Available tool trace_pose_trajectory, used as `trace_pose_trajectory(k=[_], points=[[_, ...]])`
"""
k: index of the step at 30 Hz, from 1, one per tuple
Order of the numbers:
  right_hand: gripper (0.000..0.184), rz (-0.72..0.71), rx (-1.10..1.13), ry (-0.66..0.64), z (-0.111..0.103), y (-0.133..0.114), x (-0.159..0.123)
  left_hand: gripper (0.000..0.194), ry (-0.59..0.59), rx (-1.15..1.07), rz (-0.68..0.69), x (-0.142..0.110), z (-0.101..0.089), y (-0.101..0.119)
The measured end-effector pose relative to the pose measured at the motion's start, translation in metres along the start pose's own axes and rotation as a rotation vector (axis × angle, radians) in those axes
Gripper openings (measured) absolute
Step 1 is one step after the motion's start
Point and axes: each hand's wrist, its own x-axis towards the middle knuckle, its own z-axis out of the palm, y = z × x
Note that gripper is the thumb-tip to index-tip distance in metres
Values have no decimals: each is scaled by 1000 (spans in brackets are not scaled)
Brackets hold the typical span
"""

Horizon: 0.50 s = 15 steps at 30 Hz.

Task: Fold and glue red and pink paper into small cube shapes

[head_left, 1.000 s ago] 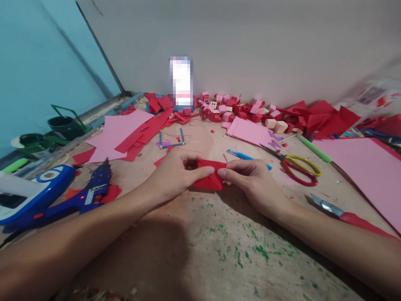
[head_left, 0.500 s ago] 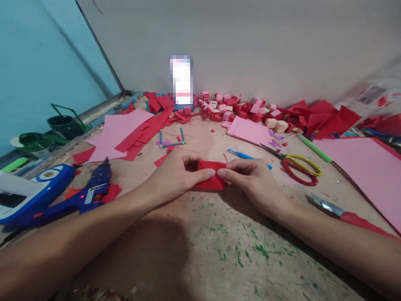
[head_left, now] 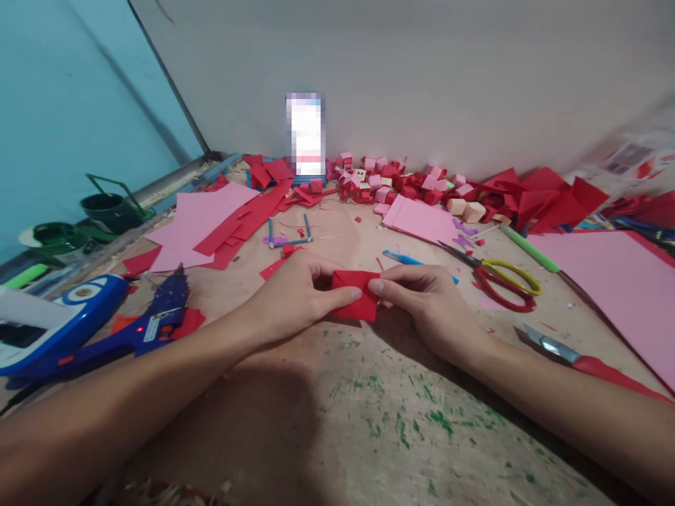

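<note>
Both hands grip a small folded piece of red paper [head_left: 354, 308] just above the middle of the worktable. My left hand [head_left: 301, 292] pinches its left side, thumb lying across the front face. At the right edge, my right hand [head_left: 429, 299] pinches the paper between thumb and fingers. The fingers behind the paper are partly hidden. Just beyond my right hand lies a blue pen-like tool [head_left: 405, 258]. Scissors [head_left: 506, 281] with red and yellow handles rest to its right, and a red-handled utility knife [head_left: 564, 355] lies nearer my right forearm.
At left are a blue glue gun [head_left: 158, 316] and a blue-and-white tape dispenser [head_left: 92, 299]. Pink sheets [head_left: 203, 218] and red strips lie behind them. A lit phone [head_left: 306, 137] stands at the back beside a heap of paper-wrapped cubes [head_left: 380, 181]. Large pink paper [head_left: 612, 281] covers the right side.
My right thumb has shifted slightly right and up, away from the left thumb, so more of the red paper's front shows. The left hand has barely moved.
</note>
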Motion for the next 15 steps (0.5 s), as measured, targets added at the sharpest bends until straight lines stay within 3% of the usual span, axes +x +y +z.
trace_pose_trajectory(k=[5,10,15], points=[[19,15,163,-12,-1,6,-1,18,-3,-69,-23,-2,2,2],[22,12,263,85,0,5,4,19,-8,-19,-9,1,0,-1],[29,-37,86,34,0,1,4,20,109,-23,47,1,1,-4]])
